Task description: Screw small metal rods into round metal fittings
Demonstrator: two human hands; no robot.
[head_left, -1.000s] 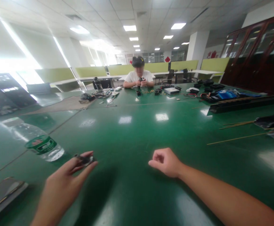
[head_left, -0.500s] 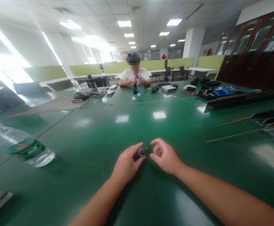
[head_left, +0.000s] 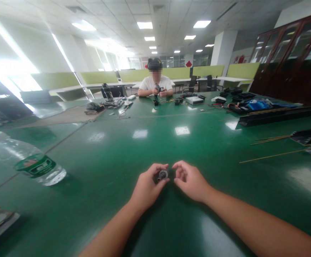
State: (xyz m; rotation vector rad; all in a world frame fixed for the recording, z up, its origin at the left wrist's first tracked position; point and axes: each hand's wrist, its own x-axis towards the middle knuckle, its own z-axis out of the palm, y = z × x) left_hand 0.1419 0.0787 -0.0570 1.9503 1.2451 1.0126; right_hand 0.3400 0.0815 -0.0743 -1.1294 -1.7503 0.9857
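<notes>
Grey cylindrical part [head_left: 163, 174] pinched in left hand [head_left: 148, 184], now turned end-on, likely easier to access; right hand [head_left: 191, 181] half-curled, empty.

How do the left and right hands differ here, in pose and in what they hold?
The left hand grips a small round gray part between thumb and fingers, while the right hand shows nothing in its grasp. The left hand's thumb and index finger close around the part; the right hand's fingers curl loosely, with an open gap to the thumb. Both hands are bare and close together over the green tabletop, not touching each other.
</notes>
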